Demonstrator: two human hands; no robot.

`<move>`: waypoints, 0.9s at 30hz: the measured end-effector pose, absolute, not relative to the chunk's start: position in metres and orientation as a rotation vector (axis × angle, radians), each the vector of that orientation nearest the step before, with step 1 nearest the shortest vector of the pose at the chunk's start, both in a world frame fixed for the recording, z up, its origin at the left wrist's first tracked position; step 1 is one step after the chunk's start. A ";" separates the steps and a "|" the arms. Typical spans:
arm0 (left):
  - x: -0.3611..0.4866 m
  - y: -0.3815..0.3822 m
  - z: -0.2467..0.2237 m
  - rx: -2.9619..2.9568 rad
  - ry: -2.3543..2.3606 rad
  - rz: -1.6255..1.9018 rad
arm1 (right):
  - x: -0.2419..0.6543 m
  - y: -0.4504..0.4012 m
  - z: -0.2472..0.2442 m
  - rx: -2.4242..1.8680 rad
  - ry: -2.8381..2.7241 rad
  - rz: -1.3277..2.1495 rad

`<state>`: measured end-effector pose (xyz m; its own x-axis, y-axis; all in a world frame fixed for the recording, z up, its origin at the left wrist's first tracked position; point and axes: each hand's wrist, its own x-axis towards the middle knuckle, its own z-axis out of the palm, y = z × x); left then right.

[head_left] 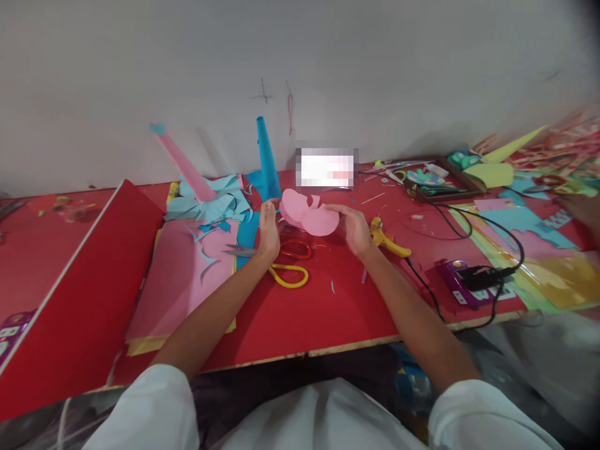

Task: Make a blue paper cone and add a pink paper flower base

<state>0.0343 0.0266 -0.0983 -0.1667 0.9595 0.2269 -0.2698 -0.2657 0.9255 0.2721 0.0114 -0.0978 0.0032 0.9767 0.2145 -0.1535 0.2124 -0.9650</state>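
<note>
A pink paper cutout with rounded lobes (pixel 320 220) is held up between my two hands, just over the red tabletop. At its left edge, my left hand (pixel 269 232) closes on the paper, with some fingers hidden behind it. My right hand (pixel 355 229) grips the right edge between thumb and fingers. Below my left hand lie scissors with yellow and red handles (pixel 290 285), blades pointing left and partly covered by my wrist. A yellow glue gun (pixel 388 239) rests just right of my right hand, its black cord trailing toward the front edge.
Left are pink paper sheets (pixel 180 281), blue scraps (pixel 220 206) and an upright red board (pixel 89 294). Pink (pixel 185 164) and blue (pixel 268 159) paper cones stand behind. Right are a purple power strip (pixel 457 284), a dark tray (pixel 462 181) and another person's hand (pixel 579 206).
</note>
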 end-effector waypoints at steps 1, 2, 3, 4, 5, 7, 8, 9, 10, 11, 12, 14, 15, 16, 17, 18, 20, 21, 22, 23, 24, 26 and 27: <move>0.035 0.026 -0.098 1.107 0.941 1.630 | 0.272 0.011 -0.098 -0.953 -1.221 1.093; 0.035 0.026 -0.097 1.137 0.935 1.645 | 0.271 0.011 -0.098 -0.981 -1.256 1.052; 0.035 0.025 -0.096 1.184 0.932 1.653 | 0.271 0.011 -0.099 -1.009 -1.301 1.015; 0.035 0.024 -0.095 1.249 0.933 1.646 | 0.270 0.011 -0.099 -1.032 -1.345 0.989; 0.036 0.023 -0.093 1.320 0.929 1.621 | 0.269 0.011 -0.099 -1.047 -1.381 0.977; 0.036 0.018 -0.088 1.477 0.901 1.514 | 0.267 0.010 -0.099 -1.049 -1.425 0.977; 0.037 0.015 -0.085 1.559 0.884 1.448 | 0.266 0.009 -0.099 -1.036 -1.439 0.975; 0.037 0.012 -0.082 1.640 0.863 1.382 | 0.265 0.008 -0.098 -1.018 -1.452 0.975; 0.038 0.009 -0.080 1.713 0.842 1.321 | 0.264 0.008 -0.098 -1.000 -1.469 0.977; 0.039 0.006 -0.079 1.775 0.823 1.269 | 0.263 0.007 -0.098 -0.984 -1.487 0.979; 0.040 0.004 -0.078 1.822 0.808 1.232 | 0.262 0.007 -0.098 -0.975 -1.506 0.979; 0.041 0.004 -0.079 1.862 0.800 1.202 | 0.260 0.007 -0.100 -0.984 -1.541 0.962; 0.041 0.004 -0.080 1.852 0.812 1.213 | 0.259 0.008 -0.102 -0.994 -1.553 0.938; 0.041 0.006 -0.082 1.824 0.835 1.242 | 0.259 0.008 -0.103 -1.005 -1.559 0.907; 0.040 0.008 -0.084 1.787 0.870 1.286 | 0.259 0.009 -0.105 -1.017 -1.559 0.876; 0.038 0.010 -0.087 1.746 0.917 1.339 | 0.260 0.010 -0.106 -1.032 -1.550 0.846; 0.035 0.015 -0.091 1.667 1.032 1.458 | 0.262 0.012 -0.109 -1.058 -1.503 0.784; 0.033 0.017 -0.093 1.635 1.084 1.512 | 0.265 0.014 -0.109 -1.071 -1.464 0.755; 0.032 0.019 -0.094 1.612 1.129 1.554 | 0.267 0.015 -0.109 -1.082 -1.413 0.726; 0.031 0.020 -0.095 1.600 1.168 1.583 | 0.270 0.017 -0.109 -1.086 -1.350 0.698; 0.030 0.020 -0.096 1.602 1.202 1.599 | 0.273 0.018 -0.109 -1.081 -1.278 0.673; 0.030 0.020 -0.095 1.656 1.243 1.591 | 0.276 0.020 -0.108 -1.043 -1.136 0.647; 0.031 0.019 -0.095 1.694 1.240 1.576 | 0.277 0.020 -0.108 -1.020 -1.085 0.654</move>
